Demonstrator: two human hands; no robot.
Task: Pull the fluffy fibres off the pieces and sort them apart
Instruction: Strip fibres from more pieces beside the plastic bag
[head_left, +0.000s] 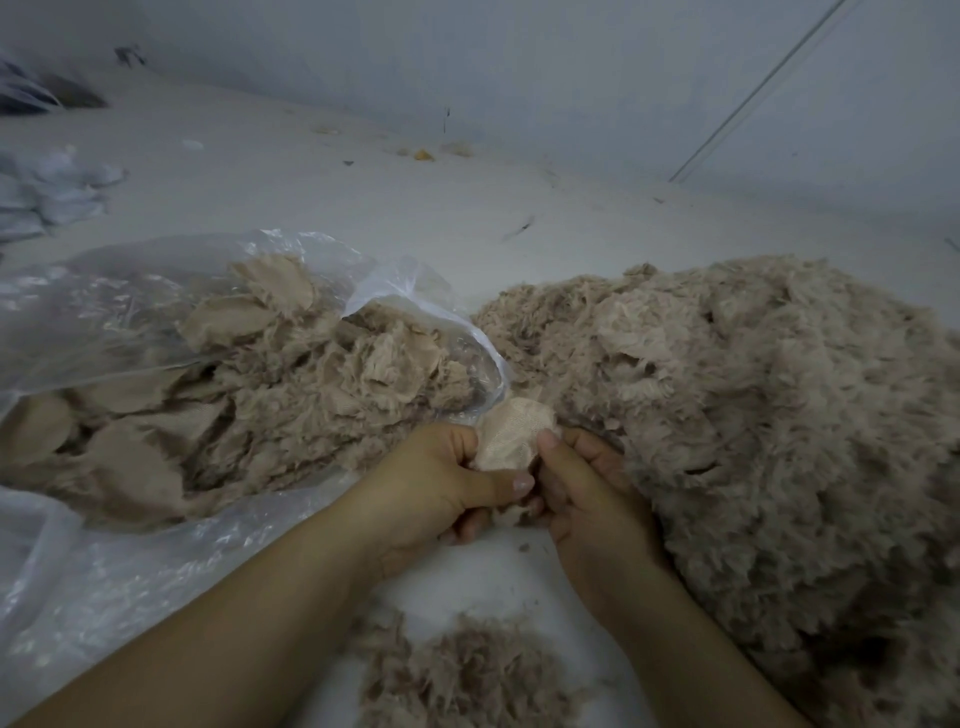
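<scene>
A small beige fabric piece (511, 434) with its smooth backing up is held between both hands at the centre. My left hand (441, 483) grips its left edge, thumb pressed across the lower part. My right hand (587, 488) pinches its right edge with thumb and curled fingers. A clear plastic bag (130, 291) at the left holds several beige furry pieces (249, 395). A big heap of fluffy beige material (753, 426) lies at the right. A small tuft pile of loose fibres (467, 675) sits on the surface below my hands.
The work goes on over a white surface (322, 192) with small scraps near the back wall. White crumpled bits (57, 182) lie at the far left. A thin rod (758, 88) leans on the wall at the upper right.
</scene>
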